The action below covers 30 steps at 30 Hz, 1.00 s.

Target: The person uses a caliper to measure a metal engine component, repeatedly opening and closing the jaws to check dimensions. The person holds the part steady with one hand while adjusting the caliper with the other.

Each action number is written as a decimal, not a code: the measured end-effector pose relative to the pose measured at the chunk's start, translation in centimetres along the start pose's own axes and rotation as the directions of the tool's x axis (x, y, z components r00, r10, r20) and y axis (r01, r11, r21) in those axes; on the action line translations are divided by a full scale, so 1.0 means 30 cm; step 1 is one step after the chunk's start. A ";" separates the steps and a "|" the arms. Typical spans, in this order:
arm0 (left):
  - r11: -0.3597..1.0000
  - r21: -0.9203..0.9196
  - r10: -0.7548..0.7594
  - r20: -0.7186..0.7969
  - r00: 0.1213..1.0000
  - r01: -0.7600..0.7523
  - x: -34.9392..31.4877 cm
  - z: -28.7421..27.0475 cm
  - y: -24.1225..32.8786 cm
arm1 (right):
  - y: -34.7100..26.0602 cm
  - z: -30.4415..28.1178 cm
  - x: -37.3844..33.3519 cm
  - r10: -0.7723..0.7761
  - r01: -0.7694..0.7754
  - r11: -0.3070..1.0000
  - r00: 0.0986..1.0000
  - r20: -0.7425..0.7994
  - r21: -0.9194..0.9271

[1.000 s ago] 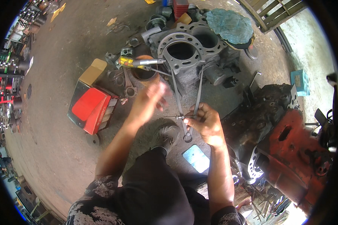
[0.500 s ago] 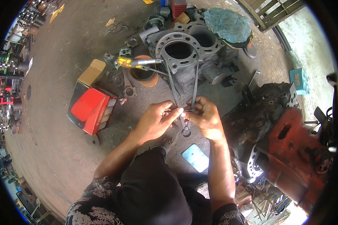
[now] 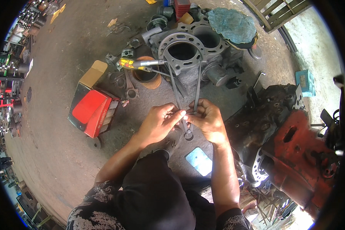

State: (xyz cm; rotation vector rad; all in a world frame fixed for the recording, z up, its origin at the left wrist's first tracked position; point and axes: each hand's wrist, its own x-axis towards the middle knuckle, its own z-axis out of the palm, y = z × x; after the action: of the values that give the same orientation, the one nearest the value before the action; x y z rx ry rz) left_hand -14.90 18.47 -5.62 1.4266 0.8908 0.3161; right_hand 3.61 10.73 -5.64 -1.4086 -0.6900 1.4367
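A spring-jointed caliper (image 3: 175, 85) with two long grey legs is between my hands, its round joint nearest me. The legs spread away from me, and their far ends lie over the near face of a grey engine block (image 3: 187, 74). My left hand (image 3: 161, 122) is closed, thumb and fingers pinching the thin adjusting screw between the legs. On the other side, my right hand (image 3: 209, 122) is closed around the right leg and the screw's end. The fingers partly hide the screw. Two open cylinder bores show in the block's top.
Left of the block are a yellow-handled tool (image 3: 132, 63), a rusty cylinder sleeve (image 3: 152, 82) and several connecting rods (image 3: 131, 90). A red and black box (image 3: 90, 111) stands further left. A pale blue flat sheet (image 3: 200, 161) lies near me. Red and dark machinery (image 3: 295, 153) fills the right.
The caliper's joint end has shifted slightly left and nearer me. Both hands keep their pinch on it.
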 end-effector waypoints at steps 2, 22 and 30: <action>1.000 -0.002 -0.012 -0.004 1.000 0.012 -0.002 0.001 0.001 | 0.002 0.002 0.001 0.009 -0.009 1.000 1.000 -0.003 0.020; 1.000 0.001 -0.003 0.002 1.000 0.003 0.005 -0.004 -0.006 | -0.010 0.005 0.002 0.021 -0.022 0.999 1.000 -0.005 -0.026; 1.000 -0.008 -0.005 -0.001 1.000 0.005 -0.002 -0.010 0.007 | -0.011 0.017 -0.006 -0.013 0.013 1.000 1.000 -0.019 -0.002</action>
State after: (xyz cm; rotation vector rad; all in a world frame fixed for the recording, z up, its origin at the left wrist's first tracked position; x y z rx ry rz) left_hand -15.09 18.68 -5.37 1.4173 0.8925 0.3163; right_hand 3.18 10.80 -5.17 -1.4153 -0.6878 1.4115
